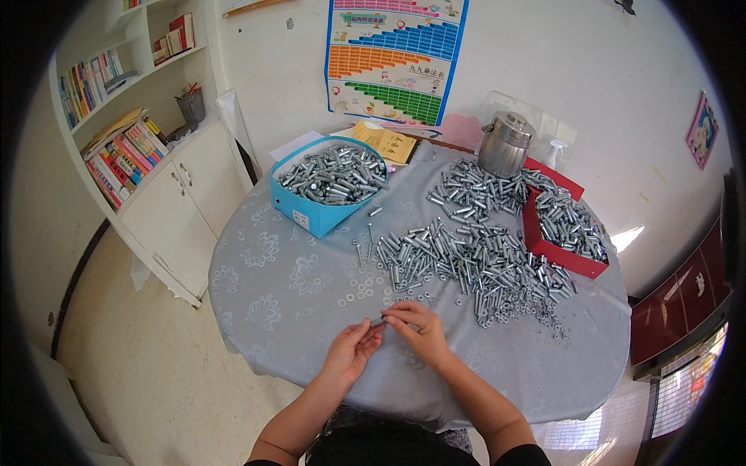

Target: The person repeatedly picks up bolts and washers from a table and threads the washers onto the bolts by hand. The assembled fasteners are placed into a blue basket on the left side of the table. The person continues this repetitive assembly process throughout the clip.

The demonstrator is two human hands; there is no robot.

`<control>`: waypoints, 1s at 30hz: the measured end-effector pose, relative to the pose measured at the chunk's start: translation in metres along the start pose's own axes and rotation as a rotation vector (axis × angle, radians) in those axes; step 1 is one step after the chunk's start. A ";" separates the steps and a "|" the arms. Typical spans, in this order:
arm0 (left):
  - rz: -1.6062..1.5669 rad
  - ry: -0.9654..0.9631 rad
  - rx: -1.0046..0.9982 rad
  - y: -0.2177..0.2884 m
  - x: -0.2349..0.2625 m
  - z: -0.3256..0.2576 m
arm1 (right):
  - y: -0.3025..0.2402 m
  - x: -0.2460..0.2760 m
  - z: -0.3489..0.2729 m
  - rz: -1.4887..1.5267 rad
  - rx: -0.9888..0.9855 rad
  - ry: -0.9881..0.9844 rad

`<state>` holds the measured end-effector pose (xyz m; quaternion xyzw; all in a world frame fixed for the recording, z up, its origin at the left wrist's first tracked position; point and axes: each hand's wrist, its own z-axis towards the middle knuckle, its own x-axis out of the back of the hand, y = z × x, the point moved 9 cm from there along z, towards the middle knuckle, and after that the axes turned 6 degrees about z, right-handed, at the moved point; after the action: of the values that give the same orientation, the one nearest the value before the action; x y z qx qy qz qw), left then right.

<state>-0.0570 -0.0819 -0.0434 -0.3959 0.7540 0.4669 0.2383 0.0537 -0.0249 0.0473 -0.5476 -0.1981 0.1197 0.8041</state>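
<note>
Close to the table's near edge, both my hands meet around one small metal bolt (377, 321). My left hand (351, 351) pinches its body between thumb and fingers, palm turned up. From the right, the fingertips of my right hand (418, 332) close on its other end; whatever small part they may cover is hidden. Just beyond my hands lie several flat washers (360, 292) and a large spread of loose silver bolts (466, 260). Small nuts (503, 314) are scattered along the near side of that spread.
A blue box (315, 213) heaped with bolts stands at the back left of the cloth-covered table (264, 326). To the right is a red box (567, 264) full of metal parts. A steel canister (505, 147) and a pump bottle (554, 154) stand at the back. Bookshelves (132, 140) rise at left.
</note>
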 end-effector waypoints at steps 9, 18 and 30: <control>0.114 -0.066 0.009 -0.001 -0.003 -0.003 | -0.007 0.005 0.001 -0.040 0.015 0.002; 0.098 -0.064 -0.059 0.009 0.005 0.008 | 0.028 0.067 0.016 -0.553 -0.088 0.117; 0.175 -0.094 -0.069 0.007 0.005 0.007 | 0.043 0.061 0.014 -0.519 -0.123 0.076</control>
<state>-0.0654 -0.0759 -0.0467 -0.3144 0.7570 0.5297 0.2180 0.1030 0.0279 0.0230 -0.5306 -0.3086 -0.1232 0.7798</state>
